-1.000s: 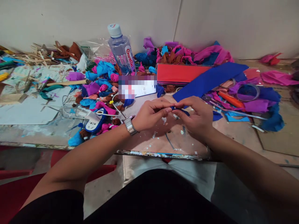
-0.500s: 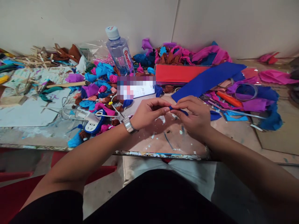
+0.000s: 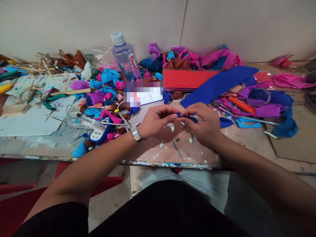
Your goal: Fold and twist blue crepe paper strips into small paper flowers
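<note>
Between my two hands is a small piece of dark blue crepe paper [image 3: 189, 118], partly hidden by the fingers. My left hand [image 3: 158, 121] pinches its left end with thumb and forefinger; a metal-band watch [image 3: 135, 132] is on that wrist. My right hand [image 3: 204, 123] is closed on the same piece from the other side. Both hands are just above the table [image 3: 182, 148]. Behind the right hand lies a long blue crepe paper strip [image 3: 217, 86], and a smaller blue scrap [image 3: 225, 122] is beside that hand.
A water bottle [image 3: 125, 59] and a lit phone [image 3: 151, 96] stand beyond my left hand. Crumpled paper pieces [image 3: 96, 97] surround a power strip [image 3: 101, 130]. To the right are orange-handled scissors [image 3: 240, 104], a roll of tape [image 3: 258, 97] and a red paper pack [image 3: 187, 79].
My hands stay pinched together on the blue paper, with only slight finger movement. The view has shifted a little, and the phone's clock has moved on by a minute.
</note>
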Available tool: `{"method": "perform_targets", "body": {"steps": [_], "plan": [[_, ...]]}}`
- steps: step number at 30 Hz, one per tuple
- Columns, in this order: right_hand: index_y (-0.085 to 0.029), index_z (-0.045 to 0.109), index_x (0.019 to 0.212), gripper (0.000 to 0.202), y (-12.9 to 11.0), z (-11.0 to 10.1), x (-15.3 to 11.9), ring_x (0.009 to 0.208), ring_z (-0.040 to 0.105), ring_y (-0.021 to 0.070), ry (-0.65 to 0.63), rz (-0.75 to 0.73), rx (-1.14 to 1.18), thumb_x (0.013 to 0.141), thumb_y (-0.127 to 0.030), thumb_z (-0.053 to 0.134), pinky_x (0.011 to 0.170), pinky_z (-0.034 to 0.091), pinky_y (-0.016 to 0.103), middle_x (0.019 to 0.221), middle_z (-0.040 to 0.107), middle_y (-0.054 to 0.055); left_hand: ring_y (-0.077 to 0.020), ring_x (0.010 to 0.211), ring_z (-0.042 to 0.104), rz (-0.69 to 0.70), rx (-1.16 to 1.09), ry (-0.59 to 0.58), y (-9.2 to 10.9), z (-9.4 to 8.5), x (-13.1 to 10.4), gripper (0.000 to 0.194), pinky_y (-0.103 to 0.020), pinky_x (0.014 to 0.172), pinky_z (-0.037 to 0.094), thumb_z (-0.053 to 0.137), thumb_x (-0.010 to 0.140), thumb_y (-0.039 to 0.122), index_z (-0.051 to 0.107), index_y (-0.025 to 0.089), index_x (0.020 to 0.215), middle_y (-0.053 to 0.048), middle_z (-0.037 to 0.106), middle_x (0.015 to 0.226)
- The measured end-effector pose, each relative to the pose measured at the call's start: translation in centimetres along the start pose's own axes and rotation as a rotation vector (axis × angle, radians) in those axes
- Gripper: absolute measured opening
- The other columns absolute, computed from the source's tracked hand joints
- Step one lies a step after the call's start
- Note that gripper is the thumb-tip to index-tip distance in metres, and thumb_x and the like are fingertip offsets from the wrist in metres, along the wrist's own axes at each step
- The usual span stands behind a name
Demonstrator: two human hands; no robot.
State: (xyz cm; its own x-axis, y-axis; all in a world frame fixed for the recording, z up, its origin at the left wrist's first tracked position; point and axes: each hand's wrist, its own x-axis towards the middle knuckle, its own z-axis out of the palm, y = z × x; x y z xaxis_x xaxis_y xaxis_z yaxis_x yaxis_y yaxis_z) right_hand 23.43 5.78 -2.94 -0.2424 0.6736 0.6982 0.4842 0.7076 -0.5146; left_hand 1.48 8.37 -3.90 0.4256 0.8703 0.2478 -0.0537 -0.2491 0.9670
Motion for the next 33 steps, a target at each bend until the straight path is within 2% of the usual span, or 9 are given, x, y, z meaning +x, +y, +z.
{"method": "perform_targets", "body": {"steps": [5, 10, 15, 21, 26, 30, 33], "plan": [[-0.027, 0.076, 0.097, 0.007, -0.03, -0.07, -0.1, 0.09, 0.076, 0.0239, -0.022, 0.002, -0.015, 0.095, -0.032, 0.08, 0.085, 0.051, 0.042, 0.096, 0.083, 0.003, -0.0136, 0.078, 0.072, 0.011, 0.006, 0.024, -0.5, -0.08, 0.07, 0.034, -0.027, 0.075, 0.058, 0.085, 0.088, 0.047, 0.081, 0.017, 0.104, -0.008, 0.082, 0.098], [-0.026, 0.074, 0.096, 0.006, 0.18, -0.06, -0.29, 0.088, 0.075, 0.0229, -0.023, 0.01, -0.004, 0.095, -0.03, 0.079, 0.084, 0.051, 0.041, 0.093, 0.082, 0.002, -0.0179, 0.088, 0.076, 0.003, 0.073, 0.018, -0.21, -0.04, -0.17, 0.034, -0.03, 0.083, 0.06, 0.086, 0.086, 0.045, 0.084, 0.017, 0.104, -0.011, 0.083, 0.103], [-0.025, 0.072, 0.094, 0.008, 0.51, 0.1, -0.4, 0.087, 0.073, 0.0231, -0.045, 0.007, 0.022, 0.095, -0.029, 0.079, 0.081, 0.05, 0.041, 0.091, 0.08, 0.003, -0.0186, 0.085, 0.076, -0.024, 0.074, 0.027, -0.07, 0.11, -0.24, 0.036, -0.03, 0.081, 0.06, 0.092, 0.079, 0.047, 0.085, 0.017, 0.098, -0.011, 0.084, 0.099], [-0.026, 0.073, 0.101, 0.008, 0.44, 0.04, -0.44, 0.09, 0.075, 0.0241, -0.06, 0.014, 0.006, 0.095, -0.029, 0.078, 0.084, 0.052, 0.042, 0.097, 0.081, 0.004, -0.0171, 0.083, 0.075, -0.062, 0.054, 0.066, -0.42, -0.07, 0.05, 0.038, -0.03, 0.08, 0.06, 0.09, 0.081, 0.05, 0.085, 0.017, 0.1, -0.01, 0.084, 0.1], [-0.027, 0.076, 0.106, 0.01, 0.6, -0.09, -0.45, 0.09, 0.077, 0.0244, -0.055, -0.039, -0.044, 0.096, -0.029, 0.077, 0.085, 0.052, 0.043, 0.1, 0.084, 0.004, -0.0147, 0.079, 0.072, -0.079, 0.024, 0.087, -0.77, -0.27, 0.08, 0.04, -0.029, 0.078, 0.058, 0.089, 0.082, 0.051, 0.083, 0.017, 0.102, -0.009, 0.083, 0.1], [-0.027, 0.078, 0.106, 0.009, 0.63, -0.17, -0.52, 0.087, 0.076, 0.0239, -0.052, -0.076, -0.073, 0.097, -0.029, 0.075, 0.083, 0.051, 0.043, 0.096, 0.084, 0.003, -0.0149, 0.085, 0.072, -0.034, 0.026, 0.067, -0.62, -0.25, 0.04, 0.037, -0.029, 0.081, 0.058, 0.088, 0.084, 0.048, 0.083, 0.018, 0.104, -0.009, 0.082, 0.101], [-0.026, 0.078, 0.101, 0.006, 0.57, -0.21, -0.53, 0.085, 0.075, 0.0236, -0.046, -0.075, -0.076, 0.097, -0.03, 0.075, 0.083, 0.051, 0.043, 0.092, 0.084, 0.003, -0.0169, 0.095, 0.073, 0.042, 0.056, 0.04, -0.37, -0.17, 0.0, 0.032, -0.031, 0.089, 0.058, 0.087, 0.085, 0.046, 0.085, 0.02, 0.102, -0.009, 0.081, 0.104]]}}
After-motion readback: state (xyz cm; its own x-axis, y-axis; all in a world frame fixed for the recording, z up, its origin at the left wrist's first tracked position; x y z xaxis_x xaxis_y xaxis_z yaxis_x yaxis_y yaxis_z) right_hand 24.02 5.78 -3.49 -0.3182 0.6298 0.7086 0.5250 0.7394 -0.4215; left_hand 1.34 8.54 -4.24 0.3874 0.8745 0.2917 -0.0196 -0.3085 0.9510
